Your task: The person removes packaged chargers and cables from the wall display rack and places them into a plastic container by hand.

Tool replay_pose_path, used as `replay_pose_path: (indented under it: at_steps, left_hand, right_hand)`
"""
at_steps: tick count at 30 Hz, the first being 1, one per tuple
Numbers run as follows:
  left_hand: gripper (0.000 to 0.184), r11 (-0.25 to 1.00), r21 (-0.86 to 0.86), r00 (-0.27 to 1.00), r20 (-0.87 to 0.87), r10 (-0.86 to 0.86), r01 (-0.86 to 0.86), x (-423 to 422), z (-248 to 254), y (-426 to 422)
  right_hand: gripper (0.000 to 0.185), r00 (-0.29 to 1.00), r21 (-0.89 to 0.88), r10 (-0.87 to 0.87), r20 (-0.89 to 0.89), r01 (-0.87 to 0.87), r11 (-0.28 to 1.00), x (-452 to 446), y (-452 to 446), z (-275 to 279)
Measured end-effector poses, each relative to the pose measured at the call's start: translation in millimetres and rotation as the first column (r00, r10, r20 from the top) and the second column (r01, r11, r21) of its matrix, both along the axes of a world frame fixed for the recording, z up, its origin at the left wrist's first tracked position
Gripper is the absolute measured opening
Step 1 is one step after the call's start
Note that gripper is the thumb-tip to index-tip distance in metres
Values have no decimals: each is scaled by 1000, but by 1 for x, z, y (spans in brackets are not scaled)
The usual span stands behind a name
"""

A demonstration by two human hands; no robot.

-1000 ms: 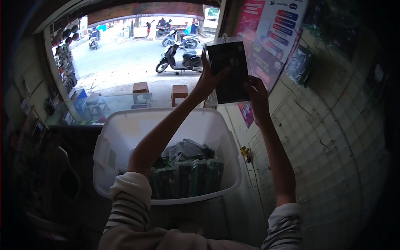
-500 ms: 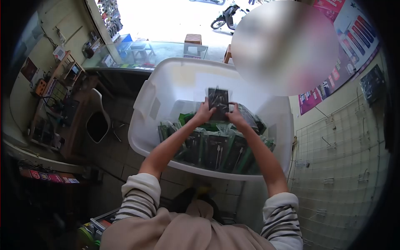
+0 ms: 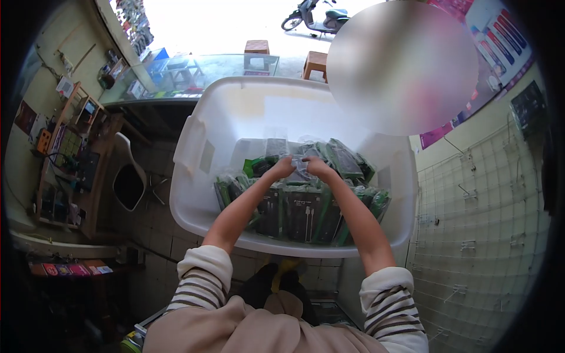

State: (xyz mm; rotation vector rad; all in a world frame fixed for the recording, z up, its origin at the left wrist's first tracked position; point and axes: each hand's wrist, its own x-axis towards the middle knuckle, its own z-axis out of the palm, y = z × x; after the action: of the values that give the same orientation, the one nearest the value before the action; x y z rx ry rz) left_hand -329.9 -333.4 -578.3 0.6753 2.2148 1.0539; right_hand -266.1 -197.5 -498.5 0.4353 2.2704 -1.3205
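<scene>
A large white plastic tub [image 3: 191, 203] stands before me. Inside, several dark boxed cable packets [image 3: 301, 213] in clear wrap with green sides stand in a row, white cables pictured on their fronts. Behind that row, my left hand [image 3: 283, 167] is closed, its fingers curled on the clear wrap of a plastic-wrapped packet [image 3: 301, 169]. My right hand [image 3: 318, 167] is closed on the same wrap from the other side. Most of this packet is hidden. More wrapped packets [image 3: 346, 160] lean to the right of my right hand.
A glass display counter [image 3: 235, 65] runs behind the tub. To the left are a white chair [image 3: 130, 159] and a cluttered desk [image 3: 106, 170]. A wire grid with hooks [image 3: 465, 241] lines the right wall. Stools [image 3: 315, 63] and a parked motorbike [image 3: 318, 20] are outside.
Both hands have gone down into the tub with the dark wrapped packet, which was held up flat above the row. The view has shifted slightly.
</scene>
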Motion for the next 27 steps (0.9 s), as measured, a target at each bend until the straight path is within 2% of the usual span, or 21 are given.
replay_pose_path:
  at_steps: [1, 2, 4, 6, 7, 10, 12, 14, 16, 18, 20, 22, 24, 26, 27]
  left_hand:
    - [52, 999, 27, 988, -155, 28, -24, 2, 22, 5]
    - [52, 993, 111, 981, -181, 71, -52, 2, 47, 12]
    - [49, 928, 374, 978, -188, 90, -13, 7, 114, 29]
    - [47, 843, 531, 977, -209, 34, 84, 17, 184, 47]
    - [46, 763, 638, 986, -167, 1, 108, 28, 219, 56]
    - [39, 594, 773, 966, -255, -34, 225, 66, 313, 81]
    - [37, 503, 805, 945, -317, -83, 315, 85, 353, 106]
    - [39, 439, 819, 929, -314, -197, 370, 106, 389, 132]
    - [37, 305, 845, 898, -396, -193, 439, 116, 405, 177]
    - [36, 233, 868, 886, -374, -275, 439, 126, 424, 219]
    - [36, 220, 875, 889, -370, -269, 431, 134, 432, 238]
    - [36, 261, 851, 886, -406, -224, 456, 140, 441, 284]
    - [38, 187, 864, 879, -432, -200, 467, 138, 438, 334]
    - [43, 335, 884, 937, -255, -238, 325, 139, 439, 367]
    - [49, 326, 912, 927, -127, -354, 249, 134, 434, 381]
  right_hand:
    - [46, 998, -5, -9, -67, 8, 1000, 0, 5, 9]
    - [46, 996, 6, -23, -85, 24, 1000, 2, 12, 21]
    - [38, 923, -26, 0, -386, -11, 1000, 13, 29, 63]
    - [31, 840, 101, 20, -542, 42, 994, 41, 41, 141]
    - [29, 814, 126, -8, -581, 100, 987, 59, 47, 179]
    - [25, 684, 116, -48, -727, 192, 974, 105, 78, 265]
    - [25, 698, 173, -104, -708, 314, 934, 142, 100, 318]
    - [23, 527, 212, -58, -848, 437, 874, 175, 121, 355]
    - [22, 448, 228, -73, -891, 581, 781, 208, 142, 387]
    - [20, 313, 215, -17, -949, 689, 692, 231, 168, 408]
    - [20, 287, 212, 2, -958, 703, 679, 239, 186, 413]
    - [20, 123, 113, 18, -992, 831, 544, 249, 228, 415]
    - [22, 116, 88, -23, -993, 852, 516, 252, 266, 414]
    - [27, 16, -106, -227, -974, 850, 516, 245, 315, 401]
    - [33, 9, -139, -283, -959, 856, 498, 240, 341, 396]
